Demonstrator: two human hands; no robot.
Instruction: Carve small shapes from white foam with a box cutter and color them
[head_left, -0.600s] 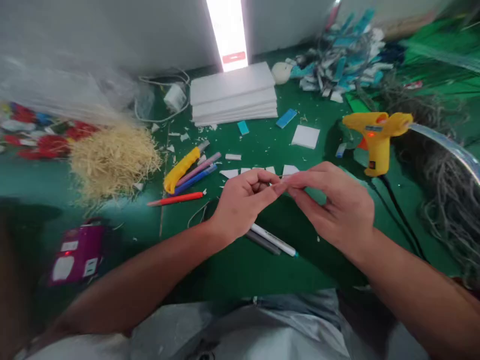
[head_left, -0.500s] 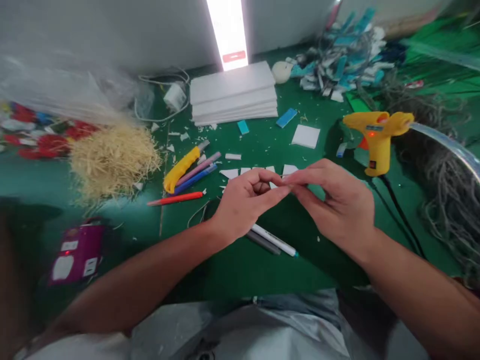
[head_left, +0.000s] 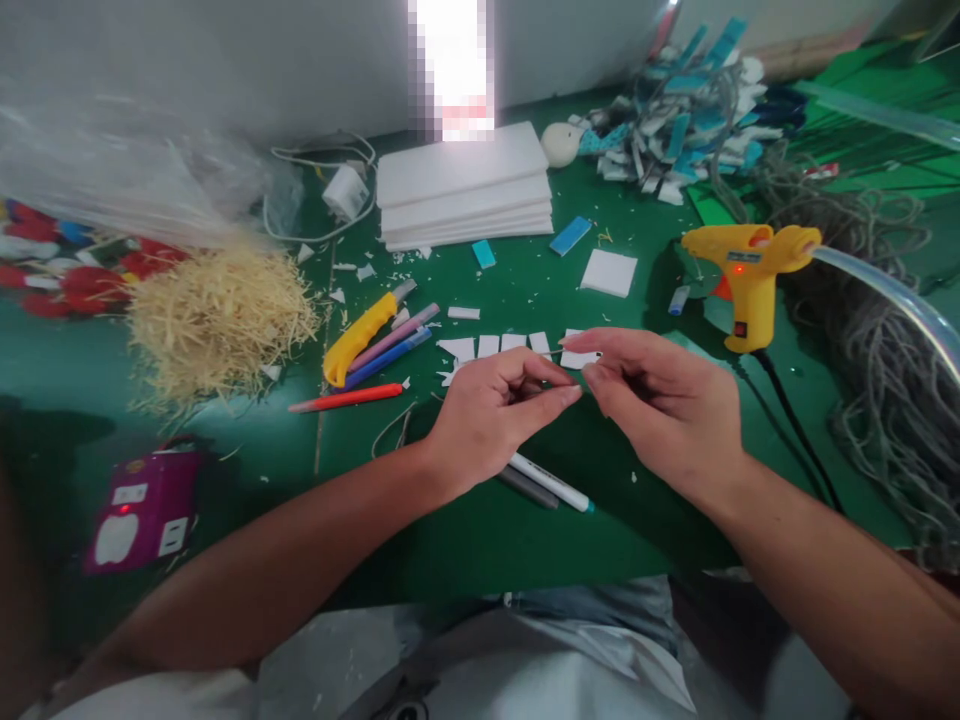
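Note:
A thin pale strand (head_left: 553, 352) shows between my hands at the middle of the table; most of it is hidden by my fingers. My left hand (head_left: 487, 420) is closed in a pinch, its thumb and forefinger meeting beside the strand. Just to the right, my right hand (head_left: 667, 405) has its curled fingertips at the strand's other side. Behind the fingers lie several small white foam pieces (head_left: 488, 346). A white marker (head_left: 551, 482) and a dark grey pen (head_left: 529, 488) rest below my left hand.
A yellow glue gun (head_left: 754, 285) with a red light stands at right, its cable trailing toward me, near grey yarn (head_left: 877, 400). At left are a yellow cutter (head_left: 360, 340), pens, straw shreds (head_left: 225, 325) and a purple box (head_left: 146, 510). White sheets (head_left: 465, 185) are stacked at the back.
My fingertips, which met in one pinch, have drawn slightly apart. The right forefinger has lifted a little, and more of the thin strand shows.

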